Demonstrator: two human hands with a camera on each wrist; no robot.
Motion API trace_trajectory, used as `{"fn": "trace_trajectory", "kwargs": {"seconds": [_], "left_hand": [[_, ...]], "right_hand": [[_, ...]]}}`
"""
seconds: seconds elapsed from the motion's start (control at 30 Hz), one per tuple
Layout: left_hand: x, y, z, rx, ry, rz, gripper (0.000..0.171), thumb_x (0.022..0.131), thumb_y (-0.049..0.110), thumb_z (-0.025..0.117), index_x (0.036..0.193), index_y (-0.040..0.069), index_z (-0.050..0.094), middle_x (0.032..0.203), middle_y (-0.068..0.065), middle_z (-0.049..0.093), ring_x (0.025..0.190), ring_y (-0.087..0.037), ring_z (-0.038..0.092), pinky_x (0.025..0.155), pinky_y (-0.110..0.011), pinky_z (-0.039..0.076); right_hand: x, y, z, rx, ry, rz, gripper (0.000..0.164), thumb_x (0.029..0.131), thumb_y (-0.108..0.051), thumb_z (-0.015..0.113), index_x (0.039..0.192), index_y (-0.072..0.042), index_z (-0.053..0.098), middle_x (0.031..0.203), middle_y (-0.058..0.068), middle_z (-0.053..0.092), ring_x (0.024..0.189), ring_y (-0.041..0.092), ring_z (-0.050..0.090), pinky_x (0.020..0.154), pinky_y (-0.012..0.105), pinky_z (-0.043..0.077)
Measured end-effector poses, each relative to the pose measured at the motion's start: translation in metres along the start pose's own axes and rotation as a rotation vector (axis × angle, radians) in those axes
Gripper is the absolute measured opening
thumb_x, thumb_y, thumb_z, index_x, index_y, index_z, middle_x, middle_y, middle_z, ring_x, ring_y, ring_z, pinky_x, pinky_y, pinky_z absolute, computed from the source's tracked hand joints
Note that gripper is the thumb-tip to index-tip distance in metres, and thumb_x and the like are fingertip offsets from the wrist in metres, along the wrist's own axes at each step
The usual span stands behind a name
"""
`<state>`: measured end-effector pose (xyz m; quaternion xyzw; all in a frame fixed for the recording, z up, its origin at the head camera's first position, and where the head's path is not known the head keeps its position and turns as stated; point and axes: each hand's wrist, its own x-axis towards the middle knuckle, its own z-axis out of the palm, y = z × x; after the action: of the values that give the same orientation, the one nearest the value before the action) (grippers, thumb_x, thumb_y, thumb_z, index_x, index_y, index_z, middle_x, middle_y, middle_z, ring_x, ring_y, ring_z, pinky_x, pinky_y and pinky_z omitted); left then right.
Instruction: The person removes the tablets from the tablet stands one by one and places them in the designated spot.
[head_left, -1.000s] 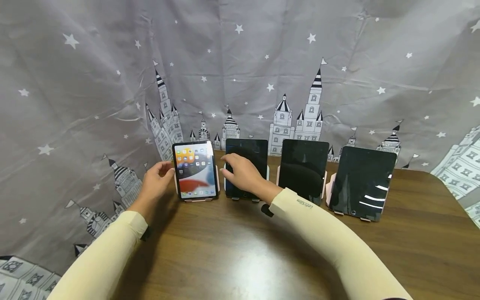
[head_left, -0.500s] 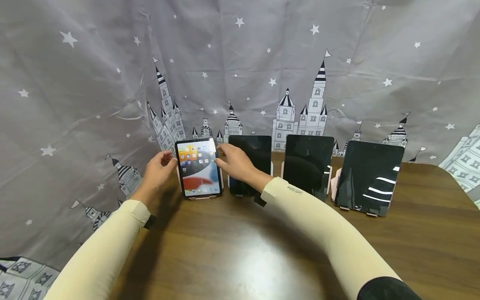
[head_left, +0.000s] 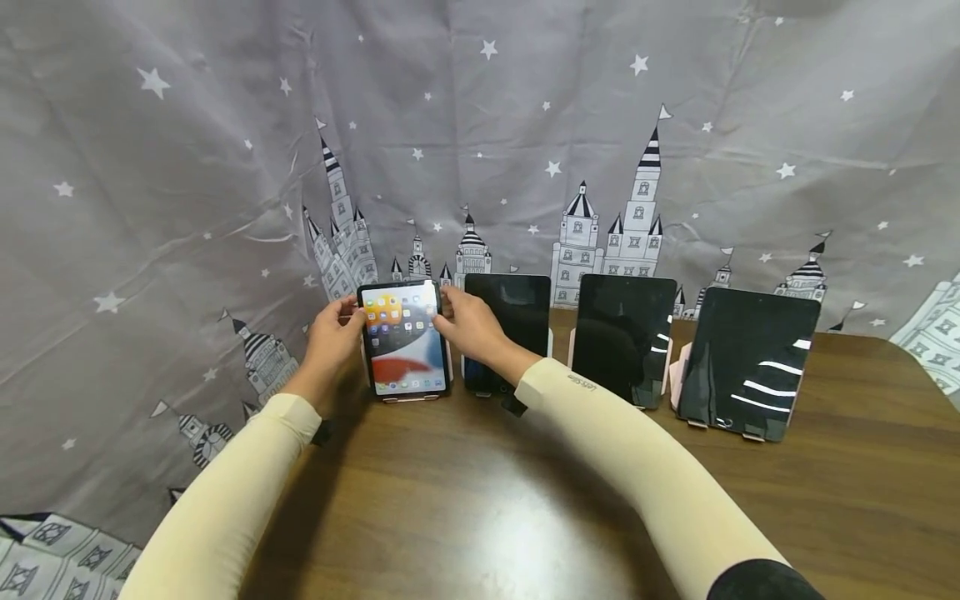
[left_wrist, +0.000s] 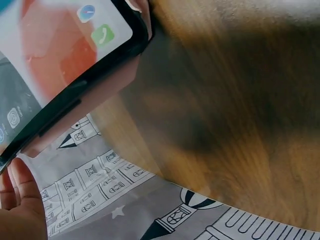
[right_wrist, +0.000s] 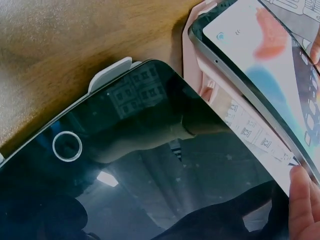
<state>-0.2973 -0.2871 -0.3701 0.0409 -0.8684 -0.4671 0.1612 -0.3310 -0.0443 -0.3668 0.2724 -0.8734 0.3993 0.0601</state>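
A tablet with a lit home screen [head_left: 405,342] leans on a pink stand [head_left: 411,398] at the left end of a row. My left hand [head_left: 333,337] grips its upper left edge, thumb at the front rim and fingers partly hidden behind. On the opposite edge, my right hand [head_left: 474,327] pinches the tablet near the top corner. The left wrist view shows fingertips [left_wrist: 25,182] against the tablet's rim. In the right wrist view, a finger [right_wrist: 301,200] meets the lit tablet's side edge, beside a dark tablet [right_wrist: 150,150].
Three dark-screened tablets stand to the right: one just behind my right forearm [head_left: 517,308], a middle tablet [head_left: 622,333] and a far right tablet [head_left: 750,358], on stands. A grey curtain [head_left: 480,125] with castles hangs behind the wooden table [head_left: 465,483].
My right hand has moved left from in front of the neighbouring dark tablet to the lit tablet's right edge. My left hand has closed in on its left edge. The view has shifted slightly.
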Motion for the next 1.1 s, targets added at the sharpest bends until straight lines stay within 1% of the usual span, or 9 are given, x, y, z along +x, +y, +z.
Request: {"fn": "trace_trajectory", "kwargs": {"seconds": [0.13, 0.2, 0.37, 0.6, 0.87, 0.97, 1.1], "left_hand": [[0.002, 0.001, -0.003, 0.012, 0.006, -0.037, 0.043, 0.101, 0.020, 0.052, 0.138, -0.002, 0.052, 0.124, -0.022, 0.060, 0.108, -0.030, 0.056, 0.086, -0.033, 0.048], [0.003, 0.003, -0.002, 0.010, 0.002, -0.037, 0.042, 0.102, 0.019, 0.051, 0.138, -0.003, 0.052, 0.125, -0.022, 0.059, 0.109, -0.030, 0.056, 0.087, -0.032, 0.048], [0.002, 0.002, -0.007, -0.001, 0.011, -0.028, 0.041, 0.103, 0.019, 0.051, 0.138, -0.003, 0.051, 0.124, -0.021, 0.059, 0.105, -0.027, 0.056, 0.080, -0.024, 0.048], [-0.001, 0.000, -0.006, -0.030, 0.012, -0.010, 0.039, 0.104, 0.021, 0.051, 0.134, -0.003, 0.054, 0.118, -0.021, 0.060, 0.097, -0.022, 0.056, 0.071, -0.015, 0.048], [-0.007, -0.002, -0.007, -0.055, 0.006, 0.002, 0.035, 0.104, 0.019, 0.051, 0.128, -0.006, 0.055, 0.116, -0.022, 0.060, 0.097, -0.023, 0.057, 0.069, -0.014, 0.050], [-0.009, -0.003, -0.006, -0.059, 0.010, -0.003, 0.033, 0.104, 0.018, 0.051, 0.126, -0.006, 0.056, 0.115, -0.022, 0.060, 0.094, -0.019, 0.057, 0.068, -0.013, 0.050], [-0.010, -0.001, -0.005, -0.099, 0.029, -0.027, 0.029, 0.103, 0.014, 0.053, 0.122, -0.008, 0.058, 0.109, -0.022, 0.061, 0.084, -0.012, 0.057, 0.067, -0.015, 0.052]], "right_hand": [[0.002, 0.000, 0.003, 0.015, 0.003, 0.014, 0.054, 0.098, -0.022, 0.062, 0.144, 0.001, 0.045, 0.122, 0.010, 0.063, 0.104, 0.017, 0.062, 0.091, 0.034, 0.051], [0.003, 0.001, 0.002, 0.017, 0.007, 0.007, 0.053, 0.099, -0.020, 0.062, 0.144, 0.001, 0.045, 0.120, 0.011, 0.063, 0.103, 0.017, 0.062, 0.090, 0.033, 0.051], [0.005, -0.002, 0.004, 0.029, 0.032, -0.025, 0.050, 0.099, -0.017, 0.062, 0.143, 0.001, 0.047, 0.117, 0.011, 0.065, 0.102, 0.018, 0.064, 0.089, 0.032, 0.052], [0.003, 0.001, 0.005, 0.019, 0.064, -0.034, 0.042, 0.099, -0.016, 0.061, 0.137, 0.000, 0.053, 0.108, 0.008, 0.067, 0.094, 0.018, 0.065, 0.084, 0.032, 0.053], [-0.001, 0.006, 0.012, 0.006, 0.123, -0.075, 0.033, 0.099, -0.015, 0.062, 0.129, -0.002, 0.058, 0.100, 0.006, 0.067, 0.085, 0.015, 0.062, 0.077, 0.031, 0.052], [-0.002, 0.007, 0.016, 0.002, 0.141, -0.090, 0.030, 0.100, -0.013, 0.061, 0.127, -0.001, 0.058, 0.099, 0.007, 0.068, 0.083, 0.016, 0.062, 0.075, 0.031, 0.052], [-0.003, 0.008, 0.019, -0.006, 0.162, -0.105, 0.029, 0.100, -0.012, 0.060, 0.126, -0.001, 0.058, 0.100, 0.008, 0.068, 0.084, 0.017, 0.063, 0.075, 0.031, 0.052]]}}
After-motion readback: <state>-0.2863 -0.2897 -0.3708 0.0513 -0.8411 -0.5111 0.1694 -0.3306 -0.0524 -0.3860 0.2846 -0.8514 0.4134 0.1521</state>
